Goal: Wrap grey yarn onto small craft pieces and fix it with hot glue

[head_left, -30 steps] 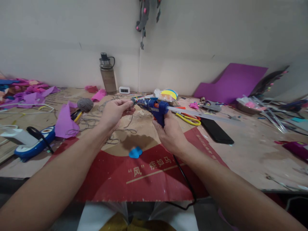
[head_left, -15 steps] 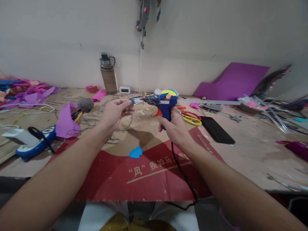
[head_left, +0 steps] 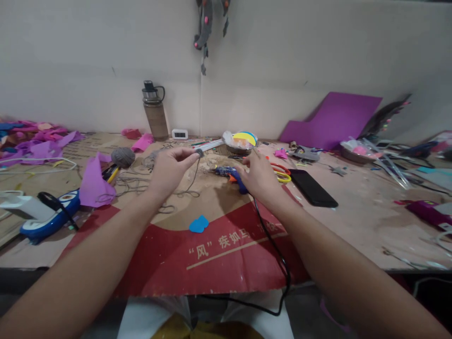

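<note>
My left hand (head_left: 172, 169) is closed in a pinch on a small grey yarn piece (head_left: 199, 153), held above the cardboard. A grey strand hangs down from it to loose loops. My right hand (head_left: 259, 173) is open, its fingers apart and slightly curled, just beside and over the handle of a blue glue gun (head_left: 226, 171). The glue gun lies on the cardboard (head_left: 162, 263) with its nozzle pointing left, its handle partly behind the hand. A black cord (head_left: 270, 235) runs from it toward me. Nearer me lies a blue cut-out shape (head_left: 199, 224).
A grey yarn ball (head_left: 123, 157), purple felt (head_left: 96, 183) and a blue power strip (head_left: 52, 221) are at left. Behind stand a water bottle (head_left: 155, 113) and a small white clock (head_left: 180, 134). Scissors (head_left: 282, 172) and a phone (head_left: 312, 188) lie at right.
The glue gun, held up in my right hand before, now lies on the cardboard and my right hand has let go. My left hand still pinches the grey yarn piece, slightly farther right.
</note>
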